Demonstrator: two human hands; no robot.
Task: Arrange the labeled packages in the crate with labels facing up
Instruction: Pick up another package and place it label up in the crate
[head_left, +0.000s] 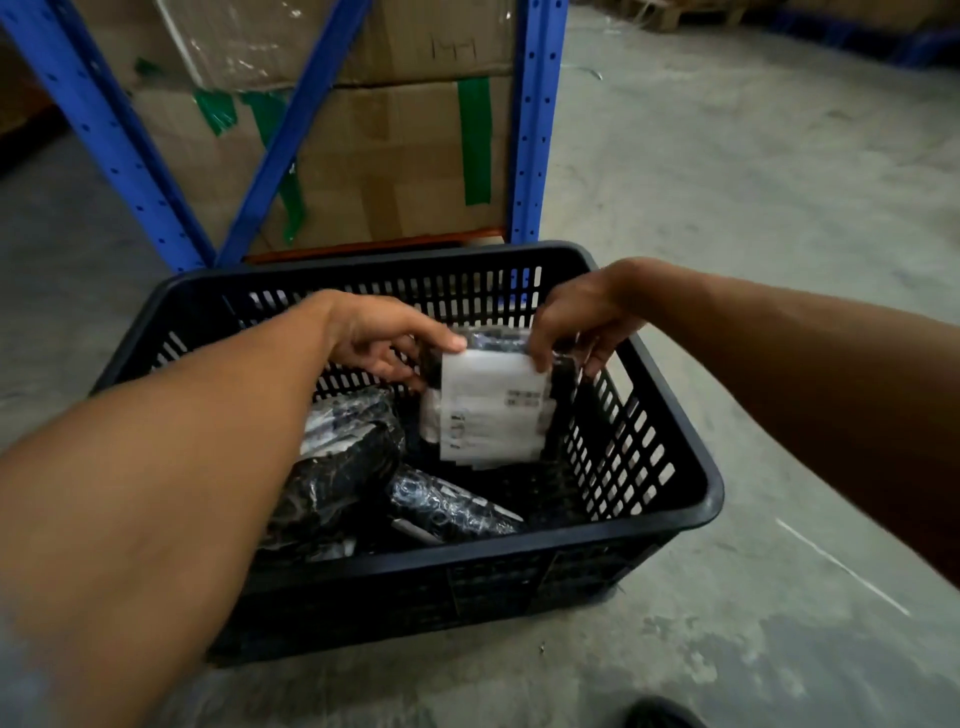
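Observation:
A black slotted plastic crate (670, 525) stands on the concrete floor. Both hands hold one package (491, 410) inside it near the far right corner; its white label faces me. My left hand (384, 340) pinches the package's top left corner. My right hand (584, 319) pinches its top right corner. Two more black bubble-wrapped packages lie on the crate floor: a large one (337, 467) at the left, partly under my left forearm, and a smaller one (452, 506) in the middle front.
A blue steel rack (535, 130) with taped cardboard boxes (374, 156) stands right behind the crate. Bare concrete floor (753, 208) spreads to the right. A dark shoe tip (660, 714) shows at the bottom edge.

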